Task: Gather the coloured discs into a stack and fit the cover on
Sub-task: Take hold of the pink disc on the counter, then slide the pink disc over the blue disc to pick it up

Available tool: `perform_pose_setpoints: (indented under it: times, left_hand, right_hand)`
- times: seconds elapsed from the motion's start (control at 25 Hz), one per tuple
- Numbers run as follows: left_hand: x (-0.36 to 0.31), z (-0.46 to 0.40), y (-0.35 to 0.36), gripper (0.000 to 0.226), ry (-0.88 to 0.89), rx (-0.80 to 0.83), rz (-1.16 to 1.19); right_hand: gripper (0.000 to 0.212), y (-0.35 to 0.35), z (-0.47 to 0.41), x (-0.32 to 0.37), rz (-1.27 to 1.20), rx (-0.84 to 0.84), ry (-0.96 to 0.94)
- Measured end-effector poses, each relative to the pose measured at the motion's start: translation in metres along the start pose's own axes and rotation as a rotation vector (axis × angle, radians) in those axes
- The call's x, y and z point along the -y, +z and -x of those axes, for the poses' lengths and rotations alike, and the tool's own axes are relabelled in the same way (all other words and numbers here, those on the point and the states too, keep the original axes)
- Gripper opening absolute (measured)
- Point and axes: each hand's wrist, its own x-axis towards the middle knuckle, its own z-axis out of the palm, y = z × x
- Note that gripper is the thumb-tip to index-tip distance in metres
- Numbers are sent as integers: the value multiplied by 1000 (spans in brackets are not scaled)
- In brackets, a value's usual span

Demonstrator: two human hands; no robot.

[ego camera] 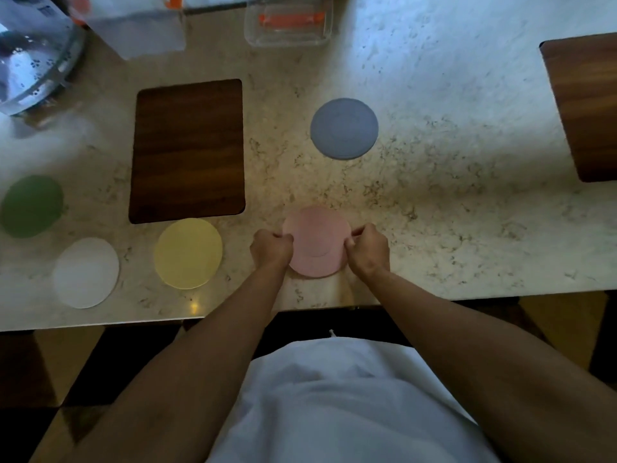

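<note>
A pink disc (pixel 316 240) lies near the front edge of the marble counter. My left hand (pixel 271 247) pinches its left rim and my right hand (pixel 367 249) pinches its right rim. A blue-grey disc (pixel 344 128) lies flat farther back, apart from the hands. A yellow disc (pixel 188 253) sits to the left of my left hand. Further left lie a white disc (pixel 86 273) and a green disc (pixel 32 206). All the discs lie apart from each other.
A dark wooden board (pixel 187 151) lies behind the yellow disc. Another wooden board (pixel 587 105) is at the right edge. A clear box with an orange part (pixel 289 23) stands at the back. A glass vessel (pixel 33 51) fills the back left corner.
</note>
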Motion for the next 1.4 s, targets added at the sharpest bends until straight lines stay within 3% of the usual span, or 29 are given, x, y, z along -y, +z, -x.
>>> perform_pose_setpoints:
  times: [0.16, 0.48, 0.72, 1.12, 1.4]
  left_hand:
    - [-7, -12, -2, 11, -8, 18, 46]
    - [-27, -51, -5, 15, 49, 147, 89]
    - [-68, -77, 4, 9, 67, 210, 176]
    - [-179, -121, 24, 3, 136, 162, 274]
    - [-202, -149, 50, 7, 140, 143, 190]
  right_hand:
    - [21, 2, -11, 5, -3, -33, 43]
    - [16, 2, -25, 22, -74, -150, 118]
    - [19, -18, -61, 40, -115, -198, 10]
    - [11, -76, -180, 86, -172, -195, -69]
    - [14, -70, -222, 83, -84, -261, -110]
